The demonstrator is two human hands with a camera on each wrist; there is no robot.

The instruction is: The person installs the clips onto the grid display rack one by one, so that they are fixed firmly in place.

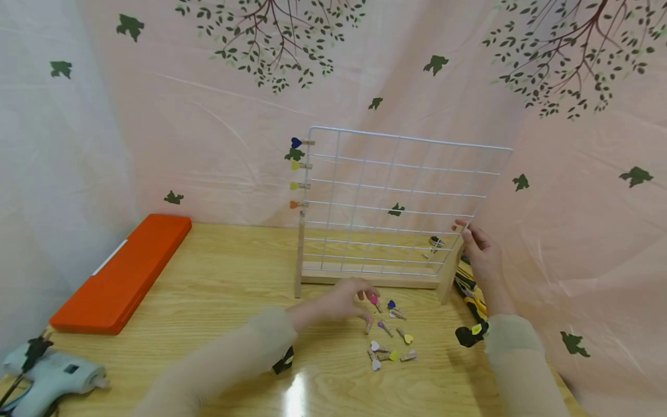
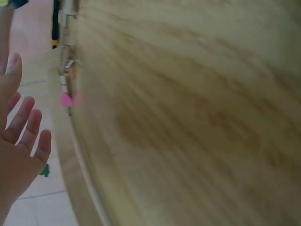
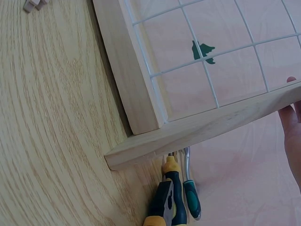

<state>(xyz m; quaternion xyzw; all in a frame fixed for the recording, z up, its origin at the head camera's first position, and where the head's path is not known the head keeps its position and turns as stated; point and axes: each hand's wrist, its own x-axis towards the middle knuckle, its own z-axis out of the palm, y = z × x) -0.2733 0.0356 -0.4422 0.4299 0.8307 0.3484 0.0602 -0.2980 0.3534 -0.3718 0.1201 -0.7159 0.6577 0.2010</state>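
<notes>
A white wire grid point(image 1: 398, 191) stands in a wooden stand point(image 1: 365, 279) on the table. Several small heart clothespins point(image 1: 295, 165) are clipped along its left edge, one blue, two yellow and one orange. My right hand point(image 1: 482, 252) grips the stand's right upright point(image 3: 207, 122) near its top, with a fingertip showing over the edge. In front of the stand, my left hand point(image 1: 344, 302) hovers with thumb and fingers spread beside a pink-heart clothespin point(image 1: 375, 300). The left wrist view shows those fingers point(image 2: 29, 134) apart and holding nothing. More loose clothespins point(image 1: 383, 354) lie below on the table.
Yellow-and-black pliers point(image 1: 471, 298) and a green-handled tool point(image 3: 192, 200) lie behind the right upright. An orange case point(image 1: 125, 275) lies at the left, with a glue gun point(image 1: 57, 373) in front of it. A printed cloth point(image 1: 234, 145) hangs behind.
</notes>
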